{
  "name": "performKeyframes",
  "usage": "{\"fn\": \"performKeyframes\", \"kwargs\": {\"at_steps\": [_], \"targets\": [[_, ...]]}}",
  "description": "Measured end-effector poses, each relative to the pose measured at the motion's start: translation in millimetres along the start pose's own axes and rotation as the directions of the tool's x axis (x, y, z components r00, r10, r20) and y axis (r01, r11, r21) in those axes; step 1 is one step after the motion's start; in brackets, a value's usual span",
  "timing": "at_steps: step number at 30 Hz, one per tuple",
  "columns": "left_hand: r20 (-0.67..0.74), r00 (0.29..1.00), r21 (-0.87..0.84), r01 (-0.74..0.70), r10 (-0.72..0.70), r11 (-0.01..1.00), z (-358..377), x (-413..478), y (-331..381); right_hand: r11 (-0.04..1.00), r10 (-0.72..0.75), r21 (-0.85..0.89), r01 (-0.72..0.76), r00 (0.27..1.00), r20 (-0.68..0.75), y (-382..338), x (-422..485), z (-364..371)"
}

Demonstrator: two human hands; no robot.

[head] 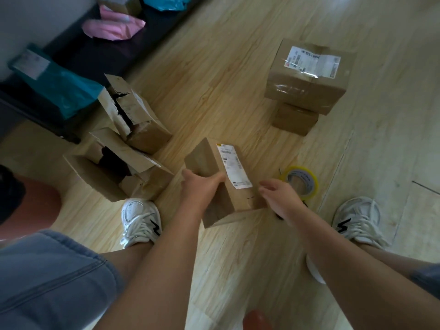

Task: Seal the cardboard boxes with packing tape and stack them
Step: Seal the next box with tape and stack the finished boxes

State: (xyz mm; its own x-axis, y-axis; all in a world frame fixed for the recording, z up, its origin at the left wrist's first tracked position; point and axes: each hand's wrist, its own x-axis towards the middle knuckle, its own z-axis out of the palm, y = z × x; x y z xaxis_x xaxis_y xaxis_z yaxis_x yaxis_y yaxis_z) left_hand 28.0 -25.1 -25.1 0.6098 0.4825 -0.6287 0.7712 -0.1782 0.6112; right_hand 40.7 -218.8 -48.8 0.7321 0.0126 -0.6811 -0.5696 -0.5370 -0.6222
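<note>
**Pale plank floor, one small carton in hand**

The floor (226,67) is light wood-grain laminate with a soft sheen, its planks running diagonally. Near the middle stands the labelled box (204,160), a small oblong carton of plain brown cardboard. It is tipped up on one edge, and a white printed shipping label (234,166) runs along its upper face.

The left hand (200,186) has a closed grip on this box: the thumb lies over the near top edge and the fingers wrap down the left side. The right hand (281,196) holds nothing. Its fingers are loose and slightly spread just beside the box's near right corner; whether they touch the cardboard cannot be told.

Right of the box, partly behind that hand, the tape roll (313,184) lies flat, a yellowish ring on a grey core. Beyond and right of the box is a stack of two boxes (307,91); the upper one is crinkled, glossy with clear tape, and bears a wrinkled label. Left of the box sit two torn-open boxes (135,120), flaps ragged and interiors dark.

Further left, a dark low bench (95,53) carries a teal mailer (59,89) and a pink bag (112,27), both blurred. White mesh trainers (140,217) flank the box nearer the camera. The label's print is too small to read.
</note>
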Motion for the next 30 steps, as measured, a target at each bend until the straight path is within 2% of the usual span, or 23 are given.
{"fn": "performKeyframes", "kwargs": {"at_steps": [1,3,10,13,16,19,24,27,30], "targets": [[0.062,0.998,-0.128,0.018,-0.010,0.992,-5,-1,0,1.000,-0.018,0.009,0.018,1.000,0.008,-3,-2,-5],[0.158,0.987,-0.272,0.035,0.009,0.962,-14,-8,5,0.998,-0.043,0.037,0.042,0.998,0.049,-12,-10,-16],[0.276,0.947,-0.472,-0.012,0.161,0.882,-38,-31,23,0.948,-0.038,0.311,-0.068,0.946,0.323,-19,-35,-55],[0.306,0.932,-0.508,-0.015,0.197,0.861,-49,-36,25,0.929,-0.050,0.358,-0.089,0.932,0.360,-16,-48,-66],[0.333,0.914,-0.530,-0.023,0.233,0.847,-58,-41,27,0.923,-0.065,0.371,-0.102,0.908,0.413,-15,-58,-70],[0.343,0.905,-0.538,-0.029,0.251,0.842,-61,-44,27,0.938,-0.113,0.342,-0.056,0.883,0.455,-16,-64,-73],[0.357,0.892,-0.546,-0.042,0.278,0.837,-60,-48,26,0.938,-0.201,0.345,0.044,0.879,0.433,-21,-70,-75],[0.401,0.857,-0.372,-0.171,0.324,0.912,-55,-53,30,0.919,-0.218,0.388,0.075,0.915,0.340,-22,-66,-73],[0.419,0.833,-0.291,-0.255,0.362,0.922,-42,-55,28,0.894,-0.233,0.439,0.090,0.930,0.284,-22,-65,-73]]}}
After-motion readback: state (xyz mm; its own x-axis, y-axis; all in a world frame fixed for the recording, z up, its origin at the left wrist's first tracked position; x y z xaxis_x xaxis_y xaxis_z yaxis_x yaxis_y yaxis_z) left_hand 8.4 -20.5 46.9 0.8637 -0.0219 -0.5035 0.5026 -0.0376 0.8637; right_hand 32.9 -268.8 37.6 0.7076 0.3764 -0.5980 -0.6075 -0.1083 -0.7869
